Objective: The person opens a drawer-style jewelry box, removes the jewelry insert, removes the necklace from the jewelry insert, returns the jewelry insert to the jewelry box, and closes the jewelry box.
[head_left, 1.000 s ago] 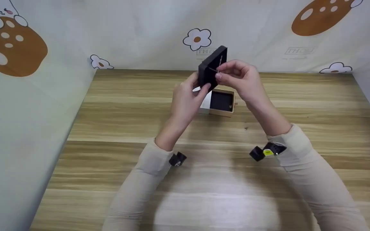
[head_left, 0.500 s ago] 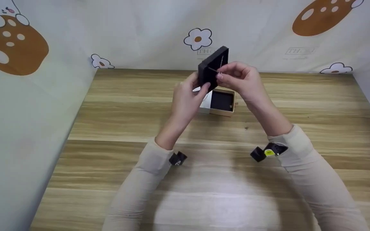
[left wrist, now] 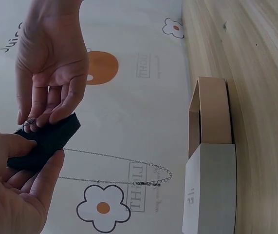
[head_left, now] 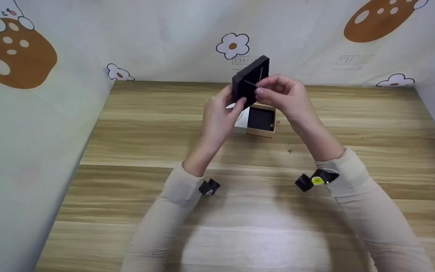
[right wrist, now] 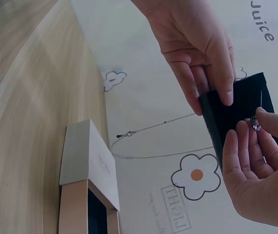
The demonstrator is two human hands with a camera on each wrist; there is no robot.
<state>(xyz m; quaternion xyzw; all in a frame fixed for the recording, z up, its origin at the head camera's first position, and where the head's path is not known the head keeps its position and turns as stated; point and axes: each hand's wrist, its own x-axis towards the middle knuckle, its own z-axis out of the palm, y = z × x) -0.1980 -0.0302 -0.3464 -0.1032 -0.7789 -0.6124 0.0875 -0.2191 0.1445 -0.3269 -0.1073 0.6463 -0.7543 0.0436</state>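
Note:
My left hand grips a black jewellery pad by its lower edge, tilted up above the table, thumb on its front face. Close in front of that face, my right hand pinches a necklace's clear-stone pendant between thumb and fingers. Two strands of the chain run from the pad's far edge to the fingers in the head view. Behind the pad, the rest of the thin silver chain hangs in a loop, with its clasp and extender links showing in the left wrist view.
Below the hands, a small box stands on the wooden table. Its white sleeve is partly slid off a tan drawer with a dark lining. A patterned wall covering rises behind the table's back edge.
The right hand and the pad have shifted down very slightly. Both hands keep their holds, and the box stays in place.

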